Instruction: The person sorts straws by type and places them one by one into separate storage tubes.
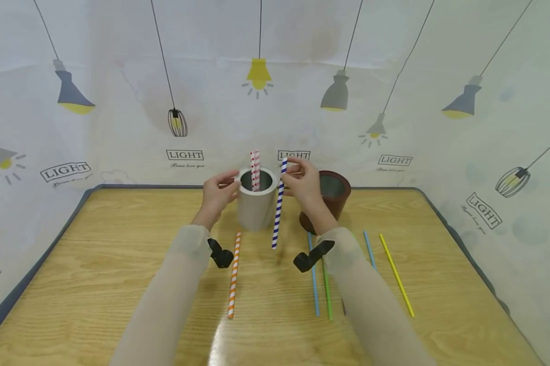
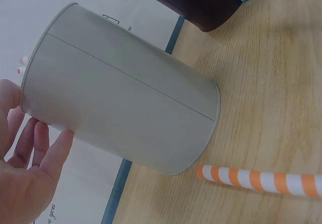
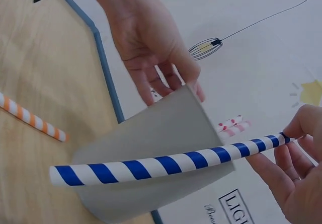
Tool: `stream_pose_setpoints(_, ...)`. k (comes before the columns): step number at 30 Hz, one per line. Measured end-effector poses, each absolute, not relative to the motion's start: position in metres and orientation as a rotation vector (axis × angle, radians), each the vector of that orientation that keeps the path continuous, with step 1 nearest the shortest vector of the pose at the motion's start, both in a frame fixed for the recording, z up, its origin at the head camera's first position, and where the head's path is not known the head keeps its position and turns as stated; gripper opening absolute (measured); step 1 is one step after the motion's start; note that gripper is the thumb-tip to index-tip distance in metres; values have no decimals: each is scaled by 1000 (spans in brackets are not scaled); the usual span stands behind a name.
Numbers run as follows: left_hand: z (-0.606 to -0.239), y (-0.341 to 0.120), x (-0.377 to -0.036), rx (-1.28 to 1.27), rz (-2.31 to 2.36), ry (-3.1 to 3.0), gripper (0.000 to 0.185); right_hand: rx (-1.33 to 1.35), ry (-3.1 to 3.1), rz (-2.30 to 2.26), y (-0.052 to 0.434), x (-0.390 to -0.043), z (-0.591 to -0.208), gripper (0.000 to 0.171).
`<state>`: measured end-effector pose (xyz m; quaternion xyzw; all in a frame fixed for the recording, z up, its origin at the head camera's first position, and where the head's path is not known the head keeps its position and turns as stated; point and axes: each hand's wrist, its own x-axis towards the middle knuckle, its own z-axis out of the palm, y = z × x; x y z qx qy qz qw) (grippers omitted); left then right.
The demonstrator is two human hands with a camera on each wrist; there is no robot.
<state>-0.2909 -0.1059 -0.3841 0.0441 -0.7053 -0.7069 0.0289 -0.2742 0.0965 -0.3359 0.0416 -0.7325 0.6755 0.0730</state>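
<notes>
On the wall sheet (image 1: 220,127) before me I read LIGHT in capitals, inside printed boxes (image 1: 185,155): one to my left, two ahead, two to my right. My right hand (image 1: 304,183) partly covers one of the middle pair. Small script (image 1: 187,165) runs beneath; I make out "love you", its first word unclear. My left wrist view catches "you"; my right, a cut-off "LIGH".
</notes>
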Motion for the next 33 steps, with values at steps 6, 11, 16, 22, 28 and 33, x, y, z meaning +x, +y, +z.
stream_pose_setpoints(6, -384, -106, -291, 144, -2177, -2174, 35, 207, -2147, 1997, 95, -286, -312, 41)
stream_pose_setpoints(11, -385, -106, -291, 144, -2182, -2160, 35, 252, -2114, 1959, 95, -296, -290, 42)
stream_pose_setpoints(16, -384, -107, -291, 134, -2179, -2161, 36, 260, -2078, 1909, 94, -305, -268, 41)
stream_pose_setpoints(22, -385, -109, -291, 146, -2177, -2168, 34, 271, -2037, 1879, 90, -310, -247, 40)
stream_pose_setpoints(28, -385, -109, -291, 152, -2186, -2166, 34, 271, -1983, 1870, 84, -317, -240, 40)
stream_pose_setpoints(33, -385, -108, -291, 139, -2193, -2162, 35, 262, -1954, 1847, 80, -321, -242, 40)
